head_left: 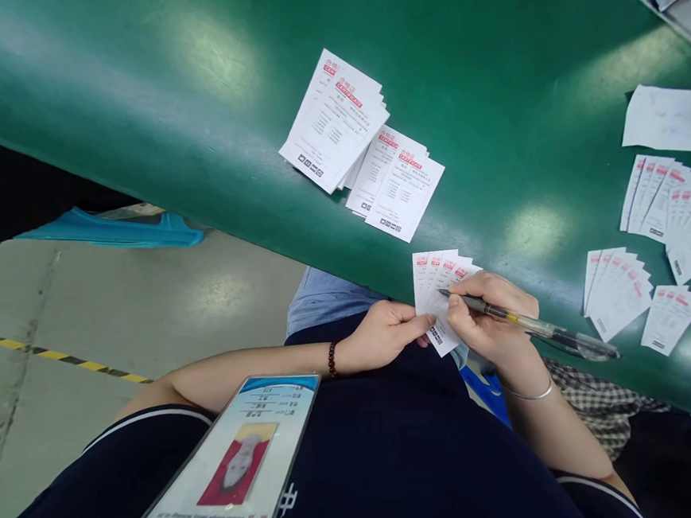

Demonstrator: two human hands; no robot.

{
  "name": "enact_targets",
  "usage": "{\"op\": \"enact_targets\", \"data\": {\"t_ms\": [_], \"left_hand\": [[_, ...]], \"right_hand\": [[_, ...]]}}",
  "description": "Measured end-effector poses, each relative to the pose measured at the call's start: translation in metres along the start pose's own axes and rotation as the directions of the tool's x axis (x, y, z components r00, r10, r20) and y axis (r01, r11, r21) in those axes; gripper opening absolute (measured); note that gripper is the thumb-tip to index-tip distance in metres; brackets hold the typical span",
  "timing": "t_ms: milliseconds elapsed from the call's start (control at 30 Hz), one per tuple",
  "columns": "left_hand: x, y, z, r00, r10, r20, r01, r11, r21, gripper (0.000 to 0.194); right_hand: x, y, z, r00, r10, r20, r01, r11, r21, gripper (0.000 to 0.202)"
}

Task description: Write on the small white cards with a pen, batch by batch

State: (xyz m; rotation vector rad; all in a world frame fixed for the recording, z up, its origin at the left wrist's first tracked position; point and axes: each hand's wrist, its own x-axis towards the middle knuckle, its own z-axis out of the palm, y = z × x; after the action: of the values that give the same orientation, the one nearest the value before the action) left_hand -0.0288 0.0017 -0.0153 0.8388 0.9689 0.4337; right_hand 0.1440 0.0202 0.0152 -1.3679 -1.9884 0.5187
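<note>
currently at the pen: a pen (540, 330) is poised with its tip at the face of the fanned certificate cards (428, 293), in what looks like a marking step; whether it touches is unclear
next stroke: any mark would call for a steady fan and a light, controlled tip
right hand (494, 312): nearly closed, thumb and forefinger pinching the pen close to its tip
left hand (383, 334): thumb pressed over the lower part of the fan, the other fingers folded, partly hidden
fanned cards: at the near edge of the green table (485, 78), partly over the lap
other cards: two overlapping piles (337, 127) (408, 188) beyond the left hand, more fans (618, 288) to the right
</note>
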Motion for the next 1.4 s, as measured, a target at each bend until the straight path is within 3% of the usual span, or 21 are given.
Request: {"op": "enact_targets", "data": {"t_ms": [933,1167,1400], "left_hand": [[0.000,0.001,0.000,1.000,-0.028,0.014,0.028,1.000,0.009,0.035],[0.000,0.001,0.000,0.999,-0.038,0.008,0.037,0.999,0.017,0.036],[0.000,0.003,0.001,0.999,-0.035,0.000,0.035,0.999,0.028,0.036]], "right_hand": [[0.001,-0.002,0.002,0.999,-0.030,-0.020,0.029,0.998,-0.058,0.008],[-0.002,-0.002,-0.009,0.997,0.078,0.015,-0.079,0.995,0.065,0.008],[-0.011,0.002,-0.010,0.996,0.082,-0.018,-0.081,0.996,0.035,0.010]]}}
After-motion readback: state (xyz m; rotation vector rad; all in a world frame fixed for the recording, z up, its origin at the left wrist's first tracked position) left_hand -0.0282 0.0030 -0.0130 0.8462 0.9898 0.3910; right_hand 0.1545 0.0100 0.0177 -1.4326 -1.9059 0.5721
